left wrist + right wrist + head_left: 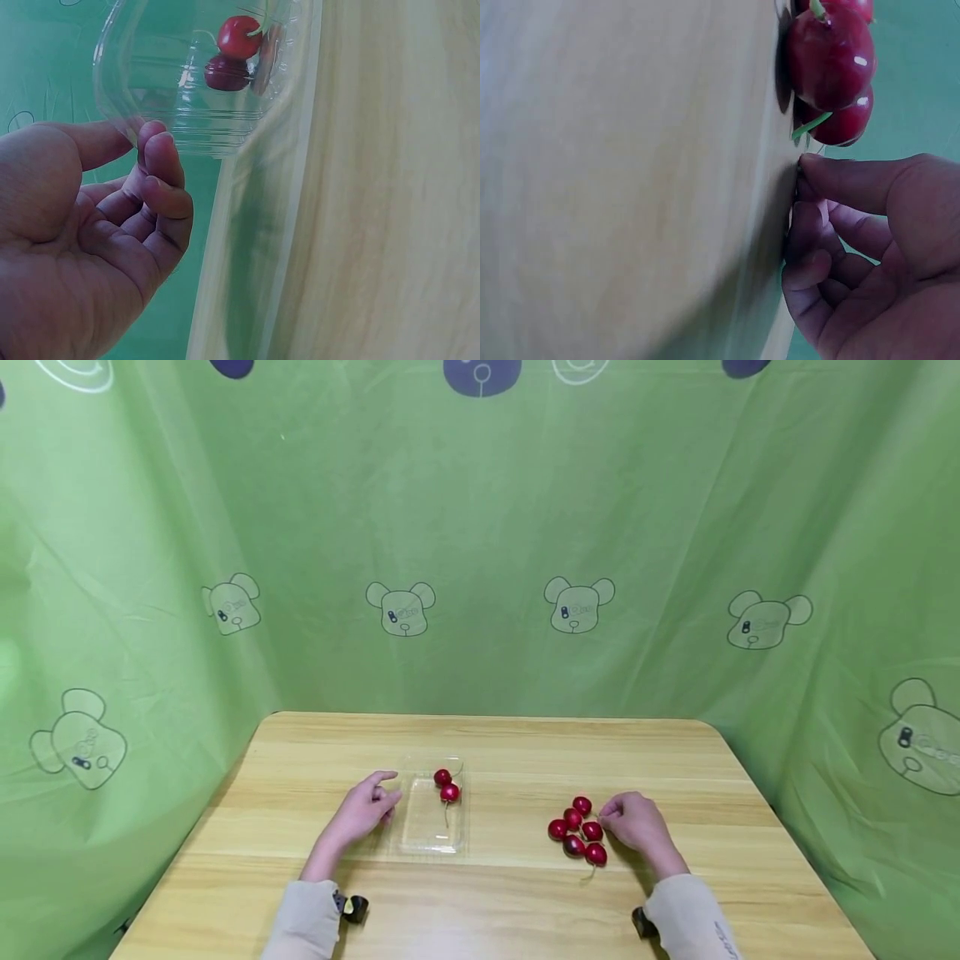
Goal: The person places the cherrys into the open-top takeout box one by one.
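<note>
A clear plastic box [416, 843] lies on the table, with two red cherries [449, 792] at its right side, stems attached. Beside the box's left edge is my left hand [358, 814], thumb and index finger spread apart at the rim, the other fingers loosely bent. The left wrist view shows those fingertips right at a corner of the plastic box [225, 142]. Several more cherries [573, 846] sit in a cluster on the right. At the cluster's right side, my right hand [637, 822] pinches a thin cherry stem between thumb and index finger, close over the tabletop.
The light wooden table [510, 910] has rounded far corners. A green curtain [480, 668] with bear-head prints hangs behind the table and along both sides. Between the box and the cherry cluster runs a stretch of bare wood.
</note>
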Motion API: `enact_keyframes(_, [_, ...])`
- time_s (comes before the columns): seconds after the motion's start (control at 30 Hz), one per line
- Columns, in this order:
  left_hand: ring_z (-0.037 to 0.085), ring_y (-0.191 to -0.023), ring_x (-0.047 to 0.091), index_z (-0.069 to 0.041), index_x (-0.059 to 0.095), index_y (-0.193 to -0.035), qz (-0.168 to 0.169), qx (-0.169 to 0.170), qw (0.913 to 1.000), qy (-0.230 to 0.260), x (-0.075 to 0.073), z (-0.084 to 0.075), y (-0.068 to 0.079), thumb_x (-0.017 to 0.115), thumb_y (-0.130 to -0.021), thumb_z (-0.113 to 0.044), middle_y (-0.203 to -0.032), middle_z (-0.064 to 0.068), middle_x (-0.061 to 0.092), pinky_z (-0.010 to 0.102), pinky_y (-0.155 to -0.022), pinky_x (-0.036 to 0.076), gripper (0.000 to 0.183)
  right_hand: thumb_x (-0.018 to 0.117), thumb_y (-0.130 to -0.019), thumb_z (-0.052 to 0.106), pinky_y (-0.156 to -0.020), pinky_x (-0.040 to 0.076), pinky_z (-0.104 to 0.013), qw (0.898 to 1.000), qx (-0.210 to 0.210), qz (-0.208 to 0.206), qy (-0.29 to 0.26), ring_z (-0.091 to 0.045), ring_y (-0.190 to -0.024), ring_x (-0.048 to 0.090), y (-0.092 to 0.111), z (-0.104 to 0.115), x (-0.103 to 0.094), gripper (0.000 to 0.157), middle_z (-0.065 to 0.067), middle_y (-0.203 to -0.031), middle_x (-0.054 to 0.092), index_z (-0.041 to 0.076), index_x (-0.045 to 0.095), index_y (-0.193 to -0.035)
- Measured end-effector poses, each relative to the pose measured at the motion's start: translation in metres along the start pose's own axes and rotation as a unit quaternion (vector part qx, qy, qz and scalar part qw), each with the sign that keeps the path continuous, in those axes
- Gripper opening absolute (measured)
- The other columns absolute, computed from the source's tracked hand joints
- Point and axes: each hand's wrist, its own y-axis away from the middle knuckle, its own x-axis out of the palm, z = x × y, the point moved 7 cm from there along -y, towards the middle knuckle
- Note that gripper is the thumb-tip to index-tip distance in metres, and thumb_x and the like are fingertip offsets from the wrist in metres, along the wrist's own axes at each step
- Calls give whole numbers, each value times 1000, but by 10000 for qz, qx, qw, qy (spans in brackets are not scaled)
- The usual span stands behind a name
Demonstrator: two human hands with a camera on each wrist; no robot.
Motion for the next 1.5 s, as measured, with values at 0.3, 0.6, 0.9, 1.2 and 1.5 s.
enact_keyframes(0.3, [17,-66,64,3,48,-149,6,21,10000,-12,0,-1,-1,63,-104,-15,-78,11,69,28,-68,53,50,70,-93,9,-87,55,-52,9998,-11,186,-36,-28,-91,65,-1,0,1,9,-11,-97,73,2,75,-96])
enact_keyframes(0.6, [18,-67,63,2,47,-150,13,-66,10000,30,0,0,2,63,-104,-15,-79,13,69,28,-67,51,51,69,-97,15,-90,55,-53,9992,-121,239,-295,-28,-95,66,3,3,-5,16,-12,-101,73,0,73,-101])
enact_keyframes(0.9, [17,-67,62,2,47,-149,3,-9,10000,20,0,1,1,62,-104,-15,-78,11,68,27,-66,50,51,66,-99,12,-72,57,-34,9964,-44,188,-831,-23,-84,62,8,6,-13,16,-12,-96,67,-1,69,-108])
enact_keyframes(1.2, [17,-66,62,3,48,-149,-10,-3,10000,21,0,0,1,63,-104,-15,-77,11,68,27,-65,50,50,66,-100,13,-71,56,-36,9950,-217,130,-970,-26,-85,64,11,17,-21,18,-16,-100,68,-1,68,-110])
enact_keyframes(1.5, [17,-67,63,4,48,-148,-25,38,10000,26,0,-2,2,64,-103,-14,-76,11,68,27,-68,52,51,68,-99,13,-66,57,-37,9915,-215,152,-1274,-26,-81,64,16,25,-19,16,-15,-96,69,-1,69,-106])
